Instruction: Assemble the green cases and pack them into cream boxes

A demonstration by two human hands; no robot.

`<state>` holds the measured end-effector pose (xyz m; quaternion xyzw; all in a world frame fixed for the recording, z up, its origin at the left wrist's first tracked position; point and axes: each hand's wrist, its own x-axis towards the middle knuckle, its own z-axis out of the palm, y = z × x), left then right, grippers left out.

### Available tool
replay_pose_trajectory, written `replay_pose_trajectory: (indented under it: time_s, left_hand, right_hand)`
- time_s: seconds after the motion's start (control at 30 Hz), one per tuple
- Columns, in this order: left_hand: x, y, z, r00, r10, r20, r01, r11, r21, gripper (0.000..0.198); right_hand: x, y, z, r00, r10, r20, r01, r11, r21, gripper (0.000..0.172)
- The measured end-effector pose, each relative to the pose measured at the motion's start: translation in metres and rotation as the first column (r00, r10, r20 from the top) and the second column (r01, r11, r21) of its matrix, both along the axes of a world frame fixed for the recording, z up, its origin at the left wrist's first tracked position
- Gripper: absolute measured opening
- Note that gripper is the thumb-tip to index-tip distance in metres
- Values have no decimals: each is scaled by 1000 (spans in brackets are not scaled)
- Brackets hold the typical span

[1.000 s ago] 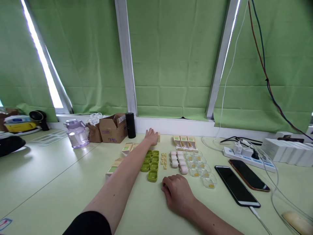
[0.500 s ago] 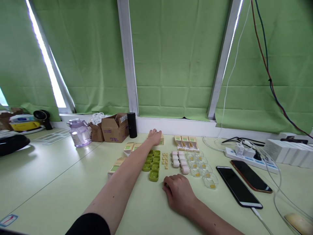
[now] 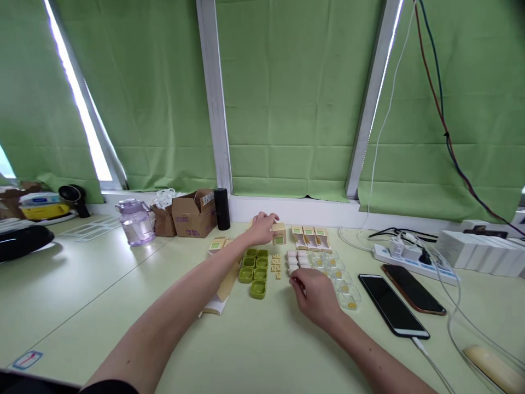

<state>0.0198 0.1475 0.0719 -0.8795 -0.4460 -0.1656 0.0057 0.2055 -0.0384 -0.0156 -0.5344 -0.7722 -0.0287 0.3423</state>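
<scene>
Near the far edge of the bench (image 3: 254, 350), the left hand (image 3: 262, 229) should press the small box (image 3: 279, 236) only lightly, the right hand (image 3: 316, 293) curled beside the pink pieces (image 3: 292, 261), though whether either grips anything I cannot tell.

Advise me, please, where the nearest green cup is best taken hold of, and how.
Probably best pinched by its left and right walls, coming down from the near side: the green cup stands open side up, with other cups close behind it.
</scene>
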Motion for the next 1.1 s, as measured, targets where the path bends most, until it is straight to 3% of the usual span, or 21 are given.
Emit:
replay_pose_trajectory:
  time_s: [0.23,0.33,0.43,0.57,0.7,0.83,1.1]
  left_hand:
    - [-12,-105,-2,959,-242,147,240,970,32,47]
    - [-14,-140,-12,950,-269,156,278,960,-36,46]
    - [-14,-162,-26,958,-246,149,257,964,-64,44]
    - [-17,-171,-42,960,-244,140,255,965,-64,46]
    - [-25,-169,-48,944,-236,229,258,964,-72,55]
    - [-33,-163,-53,925,-211,316,235,971,-37,37]
    - [-35,-153,-71,945,-218,246,219,975,22,47]
  right_hand:
    - [25,6,28,964,-56,-260,85,991,102,16]
    - [28,6,33,955,-59,-291,91,991,98,13]
    - [28,6,31,964,-64,-260,86,993,76,11]
    - [26,7,21,981,-46,-190,57,997,56,11]
    - [27,8,18,984,-33,-175,42,998,48,11]
    - [30,7,23,979,2,-203,3,1000,26,16]
    - [33,-4,14,963,255,-89,-246,964,105,39]
